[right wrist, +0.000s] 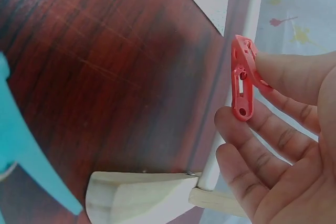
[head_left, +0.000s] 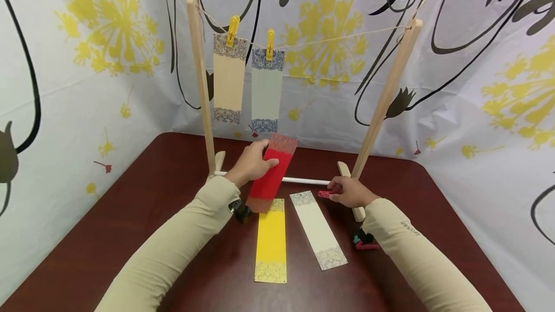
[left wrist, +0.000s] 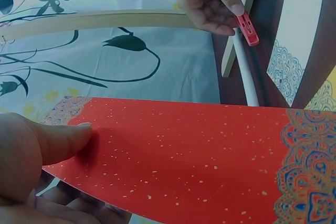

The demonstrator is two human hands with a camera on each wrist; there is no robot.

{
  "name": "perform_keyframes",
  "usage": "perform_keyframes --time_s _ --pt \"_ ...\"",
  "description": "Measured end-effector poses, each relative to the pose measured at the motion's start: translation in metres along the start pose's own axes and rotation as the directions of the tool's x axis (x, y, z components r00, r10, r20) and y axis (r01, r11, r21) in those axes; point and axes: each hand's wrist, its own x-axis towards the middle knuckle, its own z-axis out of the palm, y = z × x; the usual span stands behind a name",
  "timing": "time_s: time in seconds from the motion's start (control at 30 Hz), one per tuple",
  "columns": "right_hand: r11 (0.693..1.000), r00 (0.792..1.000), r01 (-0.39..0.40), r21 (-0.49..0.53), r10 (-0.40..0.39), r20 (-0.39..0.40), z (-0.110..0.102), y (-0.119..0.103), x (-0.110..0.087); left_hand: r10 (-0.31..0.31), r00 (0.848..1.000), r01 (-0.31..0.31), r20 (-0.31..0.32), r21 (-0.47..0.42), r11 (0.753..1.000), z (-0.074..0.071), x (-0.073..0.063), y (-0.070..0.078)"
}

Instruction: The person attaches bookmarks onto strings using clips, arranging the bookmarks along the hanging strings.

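A red card (head_left: 274, 167) with patterned ends is pinched in my left hand (head_left: 253, 162), the thumb on its face and the fingers behind. In the left wrist view the red card (left wrist: 178, 156) shows gold flecks and a blue-and-gold lace border. My right hand (head_left: 352, 191) holds a red clothespin (right wrist: 243, 77) between thumb and fingers, near the right post's foot. On a string between the posts hang a cream card (head_left: 229, 81) and a pale grey-green card (head_left: 267, 90), each under a yellow clothespin (head_left: 270, 45).
A yellow card (head_left: 271, 242) and an off-white card (head_left: 318, 230) lie on the dark red table (head_left: 208, 264). The wooden frame has a left post (head_left: 201, 85), a right post (head_left: 386, 100) and a white bar (head_left: 305, 181) low between them. Patterned cloth (head_left: 329, 85) hangs behind.
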Motion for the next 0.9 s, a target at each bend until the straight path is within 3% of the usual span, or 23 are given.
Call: perform_keyframes --time_s 0.2,0.47,0.9 --pt "0.999 1.0 -0.002 -0.039 0.001 -0.015 -0.01 -0.002 -0.001 -0.007 1.0 0.007 -0.005 -0.023 1.0 0.003 0.002 0.002" --pt "0.998 0.999 -0.013 -0.059 0.01 -0.042 -0.031 -0.012 -0.003 0.044 0.999 -0.044 -0.02 -0.018 0.999 0.002 0.005 0.011" --pt "0.991 0.996 -0.007 -0.133 -0.005 -0.09 -0.056 -0.022 0.0 0.06 0.998 -0.061 -0.034 -0.009 0.998 0.0 0.01 0.028"
